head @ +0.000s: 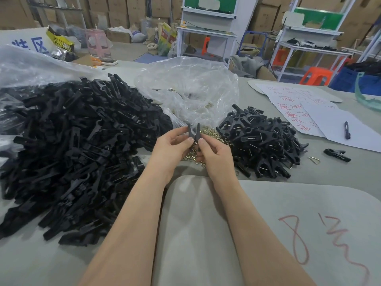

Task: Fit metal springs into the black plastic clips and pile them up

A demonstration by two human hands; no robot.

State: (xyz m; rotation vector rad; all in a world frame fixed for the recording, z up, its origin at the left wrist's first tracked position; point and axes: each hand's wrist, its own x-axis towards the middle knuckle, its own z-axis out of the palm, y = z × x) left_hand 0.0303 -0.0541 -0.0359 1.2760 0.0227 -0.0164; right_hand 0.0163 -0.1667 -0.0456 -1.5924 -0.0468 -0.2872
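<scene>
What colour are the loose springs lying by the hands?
Gold, like brass. The springs show best in the head view, the only one here.

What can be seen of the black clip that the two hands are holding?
The black plastic clip is matte, with two halves that spread upward in a V. It is held roughly upright above the loose brass-coloured springs. The left hand and right hand pinch its lower end. Whether a spring is fitted cannot be seen.

Grey board [206, 223] — red "8"; white sign [24, 38] — blue "区".
</scene>
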